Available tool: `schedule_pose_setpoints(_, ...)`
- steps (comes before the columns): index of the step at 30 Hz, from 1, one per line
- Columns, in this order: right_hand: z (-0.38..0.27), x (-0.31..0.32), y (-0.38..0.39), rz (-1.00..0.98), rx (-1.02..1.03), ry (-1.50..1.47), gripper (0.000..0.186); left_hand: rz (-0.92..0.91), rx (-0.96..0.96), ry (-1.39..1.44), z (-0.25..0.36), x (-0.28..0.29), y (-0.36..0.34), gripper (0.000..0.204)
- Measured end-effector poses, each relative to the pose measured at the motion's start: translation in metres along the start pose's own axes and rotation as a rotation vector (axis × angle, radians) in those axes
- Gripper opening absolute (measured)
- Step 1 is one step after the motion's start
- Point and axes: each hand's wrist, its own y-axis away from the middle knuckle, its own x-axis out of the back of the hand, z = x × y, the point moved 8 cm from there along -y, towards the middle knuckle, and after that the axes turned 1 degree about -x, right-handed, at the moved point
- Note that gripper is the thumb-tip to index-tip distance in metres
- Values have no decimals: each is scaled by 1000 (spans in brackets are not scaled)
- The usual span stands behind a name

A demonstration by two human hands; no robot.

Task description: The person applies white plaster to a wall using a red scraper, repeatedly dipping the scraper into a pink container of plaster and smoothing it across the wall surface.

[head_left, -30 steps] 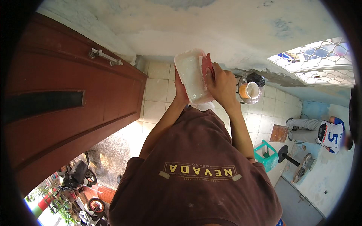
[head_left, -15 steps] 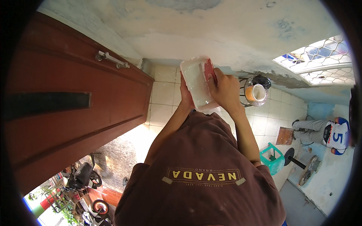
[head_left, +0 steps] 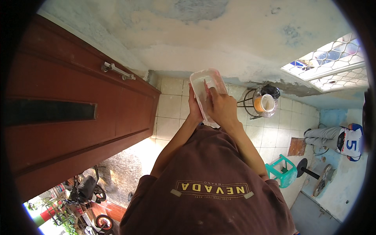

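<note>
In front of my chest I hold a clear, white-smeared rectangular plastic tub point(head_left: 194, 80), tilted, with pale paste inside. My left hand point(head_left: 195, 106) wraps the tub's left side, palm under its edge. Inside the tub, my right hand point(head_left: 224, 109) is closed on a flat red scraper point(head_left: 207, 87), whose blade lies against the inner wall. My fingers hide most of the scraper. Beyond the tub rises a patchy, plastered wall point(head_left: 176, 43).
A round stool point(head_left: 246, 105) by the wall bears an orange-and-white pail point(head_left: 263, 103) and a black plastic bag point(head_left: 270, 91). A green plastic stool point(head_left: 288, 178) stands at right; another person point(head_left: 349, 141) is farther off. A brown door point(head_left: 58, 129) fills the left.
The tub has come slightly lower in view. My right hand has shifted left with the scraper, from the tub's right side toward its middle.
</note>
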Motion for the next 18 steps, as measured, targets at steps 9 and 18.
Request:
schedule_pose_setpoints(9, 30, 31, -8, -85, -128, -139, 20, -75, 15, 5, -3, -26, 10, 80)
schedule_pose_setpoints(18, 3, 4, 19, -193, -55, -95, 19, -328, -1, 197, -7, -27, 14, 70)
